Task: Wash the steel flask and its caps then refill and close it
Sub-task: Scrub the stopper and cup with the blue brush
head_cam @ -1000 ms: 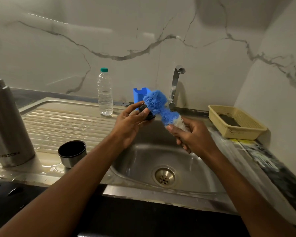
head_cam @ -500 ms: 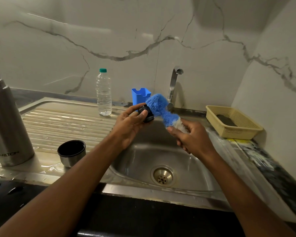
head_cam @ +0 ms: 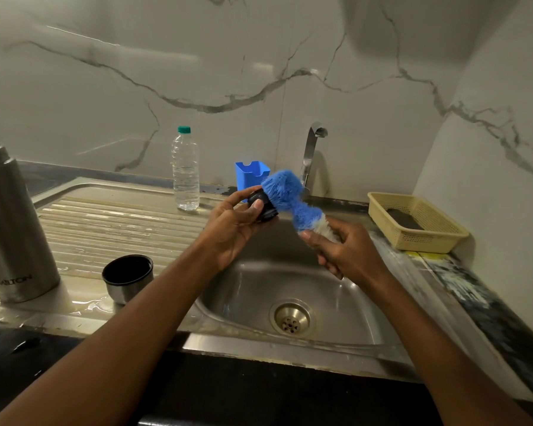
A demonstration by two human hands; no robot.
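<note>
1. The left hand [head_cam: 234, 229] pinches the small black inner cap [head_cam: 262, 206] between thumb and curled fingers, above the back rim of the sink [head_cam: 243, 290].
2. The right hand [head_cam: 345, 256] is clamped round the handle of the blue bottle brush [head_cam: 285, 192], whose bristles press against the cap.
3. The cap looks light, rigid and likely slick when wet; holding it by its side wall, as now, seems safest.
4. The steel flask [head_cam: 11, 222] stands upright, well left of the sink on the wet worktop [head_cam: 74, 305]; probably heavy and slippery, best gripped round its body.
5. The outer cup cap [head_cam: 126, 278] sits mouth-up between flask and sink.
6. The basin below the hands offers open room; the tap [head_cam: 313, 149] stands just behind the brush.
</note>
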